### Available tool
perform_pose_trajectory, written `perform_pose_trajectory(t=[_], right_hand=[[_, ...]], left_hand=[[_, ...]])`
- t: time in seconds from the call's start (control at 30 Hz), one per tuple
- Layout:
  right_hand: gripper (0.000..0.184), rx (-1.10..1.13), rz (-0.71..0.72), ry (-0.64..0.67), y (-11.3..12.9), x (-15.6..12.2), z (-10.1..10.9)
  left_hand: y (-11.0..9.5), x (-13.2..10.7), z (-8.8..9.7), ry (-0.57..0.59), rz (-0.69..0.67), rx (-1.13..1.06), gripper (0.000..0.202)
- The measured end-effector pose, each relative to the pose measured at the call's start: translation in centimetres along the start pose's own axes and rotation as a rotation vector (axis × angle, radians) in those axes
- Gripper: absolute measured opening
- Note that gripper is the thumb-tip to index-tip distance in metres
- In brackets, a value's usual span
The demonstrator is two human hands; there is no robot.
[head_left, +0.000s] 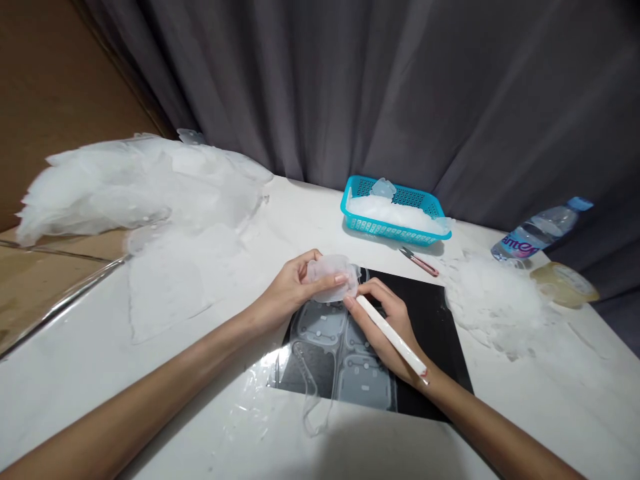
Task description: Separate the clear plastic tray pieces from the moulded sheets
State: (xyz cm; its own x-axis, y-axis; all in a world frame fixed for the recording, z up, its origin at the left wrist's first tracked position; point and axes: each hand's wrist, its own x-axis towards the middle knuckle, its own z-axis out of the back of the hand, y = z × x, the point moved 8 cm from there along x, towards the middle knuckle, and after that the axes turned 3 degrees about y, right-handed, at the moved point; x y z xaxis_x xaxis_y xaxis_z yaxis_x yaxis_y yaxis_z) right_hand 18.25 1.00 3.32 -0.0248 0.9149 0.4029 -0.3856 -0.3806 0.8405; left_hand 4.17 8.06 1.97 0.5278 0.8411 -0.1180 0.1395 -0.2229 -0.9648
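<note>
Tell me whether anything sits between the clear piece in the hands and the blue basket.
Nothing visible does. The left hand holds the clear plastic piece, the right hand a white tool; only table surface lies before the blue basket. The pink cutter lies further right.

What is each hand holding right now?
Left hand: closed on a small translucent rounded plastic piece.
Right hand: closed on a slim white stick-shaped tool.

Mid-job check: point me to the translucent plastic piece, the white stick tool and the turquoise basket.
Small translucent moulded plastic piece (pixel 325 270): head view, centre of its face.
Slim white stick-shaped tool (pixel 393 337): head view, middle of its shaft.
Turquoise perforated plastic basket (pixel 390 230): head view, its front wall.
</note>
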Motion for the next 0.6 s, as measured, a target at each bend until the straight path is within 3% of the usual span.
perform_pose_trajectory(t=[0.6], right_hand=[[0.015, 0.091, -0.085, 0.069, -0.5, 0.0, 0.0]], left_hand=[[-1.6, 0.0, 0.4, -0.002, -0.148, 0.272, 0.036]])
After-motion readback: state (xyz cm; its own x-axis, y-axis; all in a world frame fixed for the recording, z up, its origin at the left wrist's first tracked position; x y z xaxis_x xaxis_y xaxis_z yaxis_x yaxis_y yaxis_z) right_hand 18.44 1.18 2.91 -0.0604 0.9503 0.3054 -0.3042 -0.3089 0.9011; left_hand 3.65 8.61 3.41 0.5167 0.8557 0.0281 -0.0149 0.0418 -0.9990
